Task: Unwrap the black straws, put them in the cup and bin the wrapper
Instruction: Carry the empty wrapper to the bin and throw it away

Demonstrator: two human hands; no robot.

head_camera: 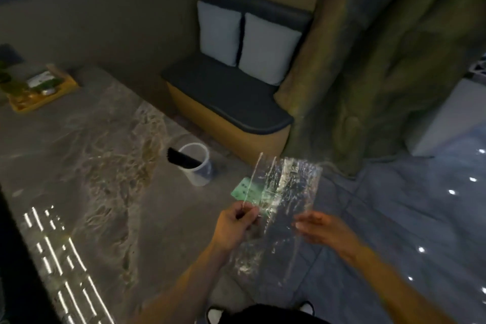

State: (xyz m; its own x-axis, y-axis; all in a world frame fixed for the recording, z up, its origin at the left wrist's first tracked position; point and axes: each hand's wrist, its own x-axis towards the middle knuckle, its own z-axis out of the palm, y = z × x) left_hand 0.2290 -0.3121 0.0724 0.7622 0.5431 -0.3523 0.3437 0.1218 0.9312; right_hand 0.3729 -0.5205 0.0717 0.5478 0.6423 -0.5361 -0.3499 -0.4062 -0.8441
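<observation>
A clear, crinkled plastic wrapper [285, 202] hangs in the air over the table's right edge. My left hand [235, 226] pinches its left edge between thumb and fingers. My right hand [318, 229] is at the wrapper's right edge with fingers spread, and I cannot tell whether it touches the plastic. The wrapper looks empty. A white cup [198, 168] stands on the marble table [86, 166] just beyond my hands. A bundle of black straws [181, 159] sticks out of the cup, leaning left.
A green card [246, 189] lies on the table behind the wrapper. A yellow tray [39, 89] with small items sits at the far left. A padded bench [228, 102] with two pale cushions stands beyond the table. Grey tiled floor [394, 218] lies to the right.
</observation>
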